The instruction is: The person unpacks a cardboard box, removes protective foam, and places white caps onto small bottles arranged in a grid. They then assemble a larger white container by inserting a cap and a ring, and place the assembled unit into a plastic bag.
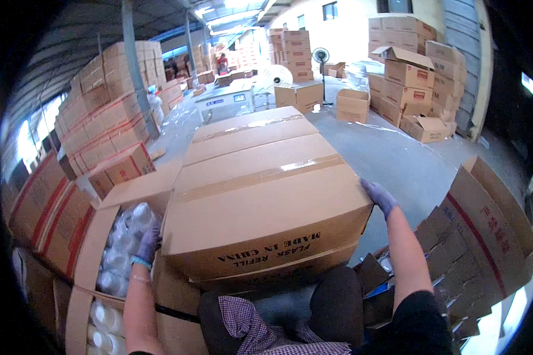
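A large taped cardboard box (266,201) stands right in front of my knees, its top flaps closed and dark print on its near side. My right hand (380,197), in a purple-grey glove, grips the box at its right edge. On the opposite side my left hand (148,244), gloved alike, is at the box's left edge, fingers partly hidden. Beside that hand lies an open carton (92,251) holding several rounded, shiny items in clear plastic (115,254). White bottle-like items (105,325) fill a second open carton nearer to me.
Flattened and open cardboard (474,236) crowds the right side. Red-striped cartons (56,213) stand at the left, with a tall carton stack (109,100) behind. Farther off are a pale machine table (225,103), a standing fan (321,56), an open box (353,106) and more stacked cartons (405,77).
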Action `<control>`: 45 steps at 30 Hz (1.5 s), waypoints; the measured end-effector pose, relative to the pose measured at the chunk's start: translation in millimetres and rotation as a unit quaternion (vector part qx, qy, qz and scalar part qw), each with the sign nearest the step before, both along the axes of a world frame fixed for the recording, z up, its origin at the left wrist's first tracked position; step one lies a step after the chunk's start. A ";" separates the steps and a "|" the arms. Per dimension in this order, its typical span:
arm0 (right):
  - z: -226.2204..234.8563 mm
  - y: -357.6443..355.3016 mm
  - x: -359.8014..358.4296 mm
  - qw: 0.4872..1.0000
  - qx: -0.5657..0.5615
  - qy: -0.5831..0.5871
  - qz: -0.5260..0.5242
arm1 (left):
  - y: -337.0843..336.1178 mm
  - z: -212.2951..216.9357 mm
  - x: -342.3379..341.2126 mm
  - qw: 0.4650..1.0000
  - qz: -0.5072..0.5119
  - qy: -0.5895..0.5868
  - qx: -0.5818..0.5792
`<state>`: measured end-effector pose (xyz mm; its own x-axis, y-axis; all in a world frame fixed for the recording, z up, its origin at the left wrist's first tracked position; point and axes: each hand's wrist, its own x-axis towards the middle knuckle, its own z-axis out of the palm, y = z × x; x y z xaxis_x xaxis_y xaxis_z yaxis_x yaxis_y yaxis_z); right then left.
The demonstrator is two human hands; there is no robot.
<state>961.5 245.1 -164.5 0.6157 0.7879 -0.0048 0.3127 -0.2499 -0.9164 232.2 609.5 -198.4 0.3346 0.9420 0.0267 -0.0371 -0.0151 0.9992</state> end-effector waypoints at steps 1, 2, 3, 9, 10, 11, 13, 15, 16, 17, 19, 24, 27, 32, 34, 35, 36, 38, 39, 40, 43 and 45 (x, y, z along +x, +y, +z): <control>20.9 37.2 -54.7 0.996 -0.045 -0.048 0.058 | 12.8 3.3 -24.2 0.999 0.015 0.046 -0.014; 38.5 52.0 -69.1 0.988 -0.119 -0.092 0.044 | 27.8 4.1 -19.0 0.998 0.020 0.061 -0.012; 53.8 64.3 -76.6 0.971 -0.193 -0.137 0.027 | 38.6 4.7 -10.3 0.998 0.028 0.062 0.005; 46.2 24.2 21.1 0.993 0.060 0.104 -0.024 | 39.6 46.4 48.1 0.958 -0.013 -0.124 0.260; 50.7 -41.5 98.7 0.951 0.172 0.249 -0.060 | 16.0 38.3 125.1 0.925 -0.148 -0.312 0.156; 31.3 6.7 21.2 0.930 0.227 0.290 -0.003 | -27.9 52.6 44.6 0.920 -0.165 -0.338 0.115; 76.7 -4.8 -83.2 0.862 0.327 0.376 0.093 | -125.4 103.2 -44.7 0.911 -0.184 -0.358 0.091; 79.2 -81.9 -54.5 0.804 0.355 0.398 0.260 | -171.0 97.1 -52.8 0.928 -0.072 -0.365 0.028; 77.7 -105.1 -60.7 0.823 0.306 0.364 0.313 | -172.2 66.1 -91.7 0.956 -0.035 -0.290 0.002; 76.0 -126.6 -68.5 0.835 0.256 0.320 0.367 | -173.7 32.9 -131.6 0.976 -0.004 -0.216 -0.031; 69.3 -166.5 -91.1 0.934 0.063 0.154 0.317 | -207.9 12.4 -91.2 0.994 -0.084 0.052 0.042; 28.3 -133.9 -148.5 0.857 -0.150 -0.363 0.335 | -276.1 27.6 20.6 0.710 -0.046 0.548 0.441; 19.1 -101.2 -167.5 0.777 -0.273 -0.475 0.310 | -231.0 -21.6 20.3 0.668 -0.052 0.633 0.387; -57.2 -93.2 -138.2 0.733 -0.212 -0.587 0.271 | -211.8 -74.0 58.7 0.645 0.066 0.580 0.492; -86.1 -88.3 -153.8 0.701 -0.279 -0.595 0.277 | -216.1 -71.1 56.5 0.640 0.073 0.596 0.478; -90.6 -89.5 -158.5 0.721 -0.265 -0.582 0.268 | -218.8 -60.6 59.0 0.649 0.062 0.612 0.447; -81.6 -86.0 -153.4 0.737 -0.256 -0.570 0.259 | -225.6 -48.8 66.9 0.662 0.050 0.622 0.415; -3.6 -88.0 -181.3 0.798 -0.236 -0.479 0.278 | -237.9 9.8 89.7 0.768 -0.031 0.568 0.296; 22.9 -79.0 -187.6 0.850 -0.204 -0.409 0.260 | -245.1 31.9 96.9 0.793 0.004 0.495 0.355; 43.1 -68.6 -199.7 0.896 -0.174 -0.328 0.245 | -251.2 49.6 102.5 0.809 0.036 0.425 0.405; 88.2 -12.2 -248.1 0.780 0.187 -0.532 0.272 | -233.4 89.3 131.9 0.725 -0.075 0.343 0.592; 75.3 11.8 -242.0 0.767 0.153 -0.513 0.353 | -209.3 75.7 150.5 0.689 -0.149 0.358 0.613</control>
<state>719.5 257.0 -89.2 -0.4087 0.7944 0.4493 0.8677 0.4908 -0.0786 382.7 400.1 -122.7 0.8486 0.2454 0.4687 0.2745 -0.9616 0.0064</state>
